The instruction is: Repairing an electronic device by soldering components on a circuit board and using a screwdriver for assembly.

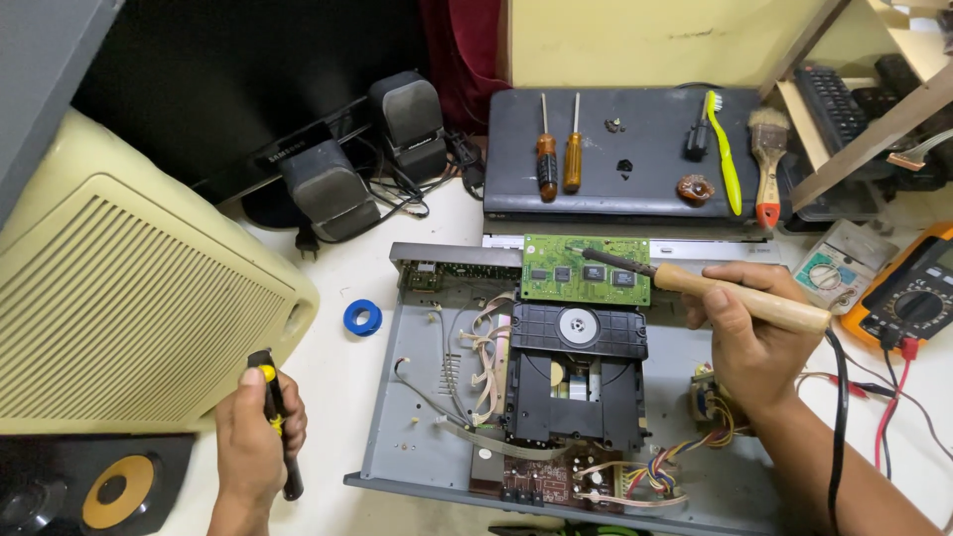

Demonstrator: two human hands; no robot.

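Head view, step: we judge soldering work on the green circuit board [586,270] is in hand; the board sits at the rear of the open grey player chassis [397,417] on the desk [338,377].
Right hand [749,337]: our fingers are wrapped tight around the wooden-handled soldering iron [740,296], its tip touching the board.
Left hand [253,437]: fingers closed around a black-and-yellow tool [278,417], well apart from the chassis.
Next move: we think it calls for a steady tip.
Labels: an orange multimeter [913,298] at the right edge; a blue tape roll [362,318] left of the chassis.
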